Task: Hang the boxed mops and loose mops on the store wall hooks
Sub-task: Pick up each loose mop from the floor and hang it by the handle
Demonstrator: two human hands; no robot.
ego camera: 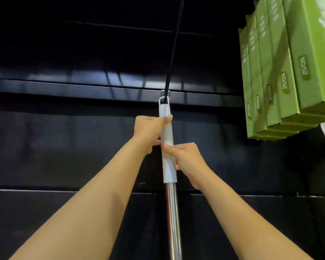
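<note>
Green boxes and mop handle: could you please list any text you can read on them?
"NO:S2", roughly, in an oval on the nearest of the green boxes; blurred.
Same ovals on the other boxes: too blurred to confirm.
White lettering higher up the box sides: unreadable.
On the mop handle: no text visible.

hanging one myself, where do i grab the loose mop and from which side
Grip the loose mop by its white sleeve under the top loop, left hand and right hand from opposite sides. It is upright; the loop must stay free for the hook.
</note>
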